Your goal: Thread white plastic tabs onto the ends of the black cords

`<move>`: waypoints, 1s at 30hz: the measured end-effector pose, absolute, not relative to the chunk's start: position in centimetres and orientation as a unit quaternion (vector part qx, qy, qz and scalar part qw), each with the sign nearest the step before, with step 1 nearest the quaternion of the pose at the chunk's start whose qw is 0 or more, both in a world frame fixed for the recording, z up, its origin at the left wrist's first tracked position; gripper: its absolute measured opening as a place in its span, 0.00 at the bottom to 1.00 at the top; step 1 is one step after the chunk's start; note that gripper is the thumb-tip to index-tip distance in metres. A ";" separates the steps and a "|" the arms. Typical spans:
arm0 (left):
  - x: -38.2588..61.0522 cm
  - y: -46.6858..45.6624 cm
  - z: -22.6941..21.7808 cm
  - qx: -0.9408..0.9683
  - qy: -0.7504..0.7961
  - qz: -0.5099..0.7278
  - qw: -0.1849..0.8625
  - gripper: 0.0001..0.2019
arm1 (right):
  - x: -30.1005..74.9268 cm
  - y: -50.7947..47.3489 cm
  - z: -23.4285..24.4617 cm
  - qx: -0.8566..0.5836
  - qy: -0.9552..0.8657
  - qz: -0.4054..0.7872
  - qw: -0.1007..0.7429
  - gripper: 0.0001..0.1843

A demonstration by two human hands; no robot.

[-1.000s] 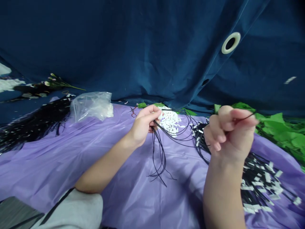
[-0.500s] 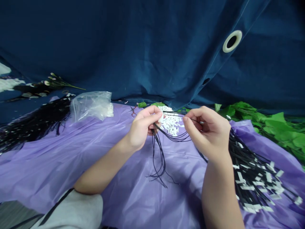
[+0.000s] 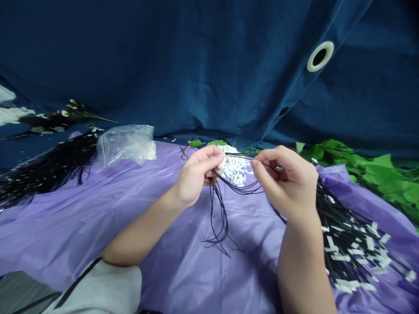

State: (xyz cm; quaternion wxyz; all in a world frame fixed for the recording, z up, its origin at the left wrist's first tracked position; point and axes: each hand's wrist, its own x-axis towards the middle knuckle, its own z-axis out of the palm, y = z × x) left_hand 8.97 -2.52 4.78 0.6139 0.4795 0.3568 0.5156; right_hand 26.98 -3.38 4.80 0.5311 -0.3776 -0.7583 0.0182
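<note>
My left hand (image 3: 199,174) is closed on a bundle of thin black cords (image 3: 222,216), pinching them between thumb and fingers. Loose cord ends dangle below it over the purple sheet. My right hand (image 3: 284,179) is closed too, its thumb and forefinger holding the cords (image 3: 242,154) stretched across from the left. Other strands sag in a loop between the two hands. Behind the hands lies a pile of small white pieces (image 3: 237,170). To the right of my right wrist rests a large bunch of black cords with white tabs (image 3: 350,244).
A purple plastic sheet (image 3: 140,222) covers the work surface. A clear plastic bag (image 3: 126,146) with white pieces, dark strands (image 3: 49,168) and small scissors (image 3: 183,152) lie to the left. Green leaves (image 3: 376,174) are at the right; a blue curtain (image 3: 196,65) hangs behind.
Almost nothing differs. Both hands keep their grip on the cords, and the view has shifted very slightly.
</note>
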 end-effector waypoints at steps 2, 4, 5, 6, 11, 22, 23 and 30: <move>8.9 -2.5 4.8 0.481 0.358 0.513 0.615 0.10 | 27.1 -3.4 4.9 -0.375 -0.764 0.003 0.524 0.04; 8.9 -2.4 4.7 0.482 0.356 0.512 0.616 0.10 | 27.2 -3.5 5.0 -0.374 -0.770 -0.010 0.516 0.05; 8.9 -2.4 4.7 0.482 0.356 0.511 0.617 0.10 | 27.2 -3.5 5.1 -0.373 -0.774 -0.017 0.512 0.05; 8.9 -2.4 4.7 0.483 0.356 0.510 0.617 0.10 | 27.2 -3.6 5.1 -0.371 -0.778 -0.024 0.507 0.05; 8.9 -2.3 4.6 0.469 0.368 0.507 0.622 0.10 | 27.3 -3.7 5.1 -0.359 -0.795 -0.053 0.487 0.05; 9.0 -2.4 4.7 0.498 0.350 0.511 0.607 0.11 | 27.0 -3.9 5.2 -0.362 -0.784 -0.080 0.499 0.05; 9.0 -2.4 4.6 0.503 0.349 0.510 0.604 0.11 | 26.9 -3.9 5.2 -0.359 -0.781 -0.083 0.503 0.05; 9.0 -2.6 4.3 0.528 0.340 0.503 0.593 0.11 | 25.9 -3.7 4.5 -0.346 -0.779 -0.105 0.513 0.05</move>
